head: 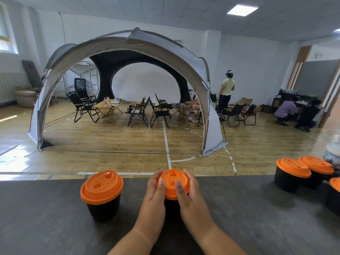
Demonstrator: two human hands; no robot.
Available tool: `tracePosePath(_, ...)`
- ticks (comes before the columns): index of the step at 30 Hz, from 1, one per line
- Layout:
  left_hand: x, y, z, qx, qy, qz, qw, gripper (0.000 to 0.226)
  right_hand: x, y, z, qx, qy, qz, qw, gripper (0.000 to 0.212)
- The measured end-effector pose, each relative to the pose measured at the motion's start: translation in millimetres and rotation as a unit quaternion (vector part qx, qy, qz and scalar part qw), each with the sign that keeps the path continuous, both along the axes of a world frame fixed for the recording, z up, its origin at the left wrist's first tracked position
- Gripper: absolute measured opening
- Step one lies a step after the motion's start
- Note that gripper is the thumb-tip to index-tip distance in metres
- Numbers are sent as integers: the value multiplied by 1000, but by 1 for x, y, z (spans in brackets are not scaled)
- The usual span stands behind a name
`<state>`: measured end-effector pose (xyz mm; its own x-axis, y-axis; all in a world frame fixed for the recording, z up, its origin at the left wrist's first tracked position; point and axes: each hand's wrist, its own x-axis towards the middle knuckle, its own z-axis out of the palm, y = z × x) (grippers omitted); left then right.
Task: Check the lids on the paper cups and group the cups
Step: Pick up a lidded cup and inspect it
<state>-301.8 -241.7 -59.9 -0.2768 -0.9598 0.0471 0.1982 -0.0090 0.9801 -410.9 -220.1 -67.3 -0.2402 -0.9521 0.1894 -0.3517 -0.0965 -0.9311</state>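
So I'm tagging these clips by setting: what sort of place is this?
Probably an indoor sports hall staged as a campsite: court lines on the wooden floor, a dome tent, folding chairs inside.

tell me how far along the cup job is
Done, it seems: three lidded cups stand grouped at the right end of the table. In hand: the left hand and right hand grip the orange lid of the middle cup. Left: that cup and the lone cup on the left need joining the group.
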Motion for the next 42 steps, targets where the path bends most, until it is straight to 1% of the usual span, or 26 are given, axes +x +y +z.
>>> tracePosePath(1, 0, -1, 0, 4, 5, 1, 1000, 40, 0, -1, -1, 1, 14, -4, 1000, 120)
tracePosePath(2, 0, -1, 0, 7, 8, 3, 1000, 42, 1, -1, -1, 0, 25, -7, 1000, 120)
tracePosePath(4, 0, -1, 0, 8, 7, 4, 1000, 44, 3, 0, -1, -8, 29, -5, 1000, 113)
tracePosePath(6, -1, 0, 0, 8, 5, 10, 1000, 42, 2, 1, 2, -14, 5, -5, 1000, 99)
tracePosePath(7, -1, 1, 0, 2, 0, 19, 1000, 43, 2, 2, 4, -18, -15, -9, 1000, 87)
tracePosePath(8, -2, 2, -1, -10, -8, 35, 999, 47, 2, 3, 6, -21, -34, -14, 999, 74)
tracePosePath(9, -2, 3, -3, -18, -11, 52, 998, 51, 2, 3, 6, -25, -43, -21, 999, 66)
tracePosePath(11, -4, 5, -4, -18, -17, 72, 997, 57, 4, 4, 6, -32, -35, -38, 998, 66)
tracePosePath(17, -7, 4, -4, -7, -2, 77, 997, 64, 8, 2, 2, -38, -12, -62, 997, 73)
tracePosePath(19, -6, 3, -4, 16, 8, 74, 997, 65, 7, 1, 1, -36, -5, -57, 998, 73)
tracePosePath(20, -5, 1, -5, 44, 34, 68, 996, 67, 6, 1, 2, -35, -2, -53, 998, 72)
tracePosePath(21, -4, -1, -5, 70, 51, 61, 994, 62, 5, 0, 2, -35, 1, -47, 998, 70)
tracePosePath(22, -4, -3, -5, 82, 53, 61, 993, 51, 4, 0, 3, -34, 5, -41, 999, 69)
tracePosePath(23, -3, -5, -6, 74, 32, 68, 994, 38, 3, 0, 5, -32, 6, -33, 999, 68)
tracePosePath(24, -2, -5, -5, 58, 5, 80, 995, 30, 1, 0, 6, -27, 1, -24, 999, 69)
tracePosePath(26, 0, -5, -6, 27, -22, 83, 996, 34, -4, 0, 8, -18, -13, -8, 1000, 70)
tracePosePath(28, 1, -6, -8, 34, -19, 67, 997, 42, -11, 1, 9, -4, -9, 12, 1000, 70)
tracePosePath(30, 1, -9, -9, 76, 8, 54, 996, 50, -18, 1, 12, 14, 0, 40, 999, 65)
tracePosePath(32, 0, -12, -12, 92, 15, 42, 995, 54, -23, 2, 16, 30, -2, 69, 997, 59)
tracePosePath(35, -1, -12, -12, 90, 16, 44, 995, 37, -29, 2, 19, 42, -49, 91, 994, 58)
tracePosePath(38, -1, -11, -7, 105, 29, 31, 994, 41, -30, 2, 19, 59, -85, 88, 991, 55)
tracePosePath(40, 2, -10, -4, 111, 30, 31, 993, 41, -29, 2, 19, 70, -92, 68, 991, 45)
tracePosePath(42, 2, -12, -5, 92, 8, 44, 995, 38, -30, 1, 21, 73, -105, 45, 991, 34)
